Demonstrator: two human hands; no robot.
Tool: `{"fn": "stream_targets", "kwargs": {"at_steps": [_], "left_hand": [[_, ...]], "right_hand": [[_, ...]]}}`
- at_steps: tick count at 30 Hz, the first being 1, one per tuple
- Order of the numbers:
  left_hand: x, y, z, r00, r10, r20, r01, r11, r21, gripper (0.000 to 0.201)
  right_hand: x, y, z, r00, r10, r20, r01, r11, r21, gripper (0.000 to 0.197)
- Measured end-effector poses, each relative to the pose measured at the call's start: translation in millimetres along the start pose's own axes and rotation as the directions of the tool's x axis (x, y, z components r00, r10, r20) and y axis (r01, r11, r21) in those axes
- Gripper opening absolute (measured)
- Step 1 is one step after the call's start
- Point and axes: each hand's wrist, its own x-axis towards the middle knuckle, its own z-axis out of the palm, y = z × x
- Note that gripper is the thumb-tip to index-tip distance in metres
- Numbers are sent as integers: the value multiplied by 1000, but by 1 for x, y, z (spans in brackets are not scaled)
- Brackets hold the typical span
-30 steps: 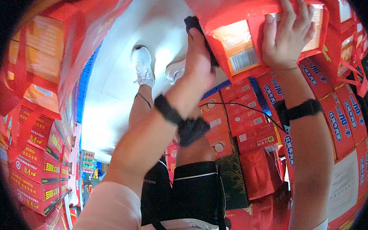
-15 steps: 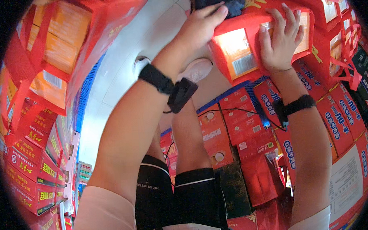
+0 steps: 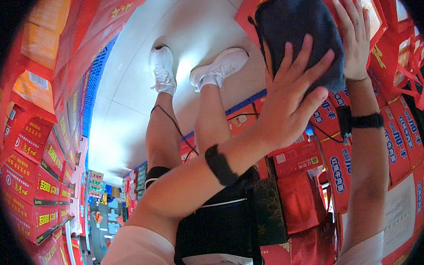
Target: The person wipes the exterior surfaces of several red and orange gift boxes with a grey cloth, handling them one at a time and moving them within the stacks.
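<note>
A folded dark navy cloth (image 3: 297,20) lies over a red gift bag (image 3: 252,10) with gold markings at the upper right. My left hand (image 3: 291,92) rests palm down on the cloth's near part, its fingers spread and the thumb apart. Just right of the cloth, my right hand (image 3: 356,41) lies against the bag's side with fingers stretched out. A bright panel of the bag shows beyond its fingertips. The cloth covers much of the bag. Black straps circle both wrists, each with my forearm reaching up from the lower edge.
Stacked red cartons (image 3: 39,184) and tall red bags with orange boxes (image 3: 44,50) line the left. More red noodle cartons (image 3: 399,132) are piled at the right, with red bags behind. A blue crate edge (image 3: 249,102) runs across the middle. A thin cable (image 3: 170,115) hangs by my leg.
My left hand has come nearer and opened out over the cloth, which now spreads across the bag. The right hand has shifted right, from the bag's near face to its side.
</note>
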Motion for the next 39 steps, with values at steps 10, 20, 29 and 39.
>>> {"fn": "stream_targets", "kwargs": {"at_steps": [10, 20, 29, 39], "left_hand": [[112, -154, -11, 914, -405, 37, 405, 914, -2, 72], [121, -213, -39, 871, -481, 100, 486, 873, -37, 79], [98, -19, -2, 945, 220, 242, -255, 959, 126, 59], [228, -208, -38, 925, -345, 161, 334, 938, 92, 71]], "right_hand": [[-6, -2, -4, 994, 105, -6, -103, 981, 166, 75], [-6, 1, -13, 972, 141, 187, -125, 988, -96, 77], [-22, 7, 3, 980, 191, -63, -179, 970, 162, 74], [0, -1, 1, 993, 121, 9, -122, 989, 79, 76]]}}
